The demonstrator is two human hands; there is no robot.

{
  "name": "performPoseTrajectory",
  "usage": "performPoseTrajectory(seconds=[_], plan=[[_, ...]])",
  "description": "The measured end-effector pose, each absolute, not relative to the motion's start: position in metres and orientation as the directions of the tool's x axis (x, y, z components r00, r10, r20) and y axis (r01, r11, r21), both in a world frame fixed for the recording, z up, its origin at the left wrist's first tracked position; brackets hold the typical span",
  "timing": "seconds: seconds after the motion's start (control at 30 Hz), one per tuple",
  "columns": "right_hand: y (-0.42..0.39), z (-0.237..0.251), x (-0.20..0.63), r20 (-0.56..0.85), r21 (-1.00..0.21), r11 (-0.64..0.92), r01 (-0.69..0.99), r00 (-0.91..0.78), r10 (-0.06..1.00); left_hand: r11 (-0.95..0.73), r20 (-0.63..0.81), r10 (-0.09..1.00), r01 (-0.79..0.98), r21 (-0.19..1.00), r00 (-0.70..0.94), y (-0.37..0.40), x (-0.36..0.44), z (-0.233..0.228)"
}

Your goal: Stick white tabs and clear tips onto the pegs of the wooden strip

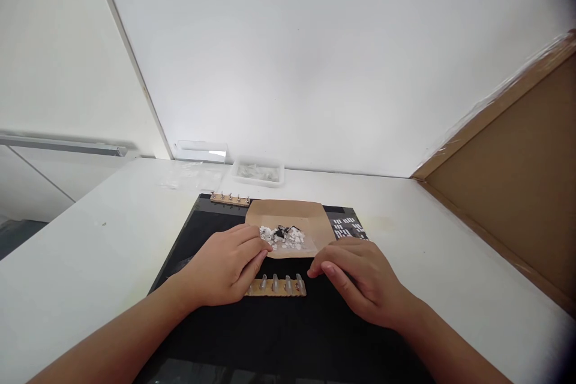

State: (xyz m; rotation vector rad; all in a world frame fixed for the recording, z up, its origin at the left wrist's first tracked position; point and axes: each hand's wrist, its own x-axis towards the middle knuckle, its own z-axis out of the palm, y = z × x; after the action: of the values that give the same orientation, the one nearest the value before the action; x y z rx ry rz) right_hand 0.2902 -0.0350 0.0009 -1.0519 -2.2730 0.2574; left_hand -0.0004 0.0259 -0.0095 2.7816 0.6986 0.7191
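Left hand (227,264) rests flat on near wooden strip (276,287), fingers loose, holding nothing. Right hand (360,276) curled beside strip's end, touching black mat (270,336), gripping nothing. Strip holds five clear pieces. Pile of small bits (284,237) waits on brown paper (288,216). Second strip (230,199) lies behind, on mat's far edge.
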Motion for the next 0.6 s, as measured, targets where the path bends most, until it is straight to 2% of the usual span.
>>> performPoseTrajectory(seconds=[0.27, 0.6], plan=[[-0.040, 0.001, 0.283, 0.458, -0.441, 0.728, 0.525, -0.566, 0.686, -0.875, 0.422, 0.483, 0.400, 0.274, 0.767, 0.025, 0.002, -0.007], [-0.043, 0.007, 0.276, 0.444, -0.378, 0.761, 0.526, -0.619, 0.648, -0.875, 0.420, 0.483, 0.405, 0.265, 0.768, 0.027, 0.001, -0.010]])
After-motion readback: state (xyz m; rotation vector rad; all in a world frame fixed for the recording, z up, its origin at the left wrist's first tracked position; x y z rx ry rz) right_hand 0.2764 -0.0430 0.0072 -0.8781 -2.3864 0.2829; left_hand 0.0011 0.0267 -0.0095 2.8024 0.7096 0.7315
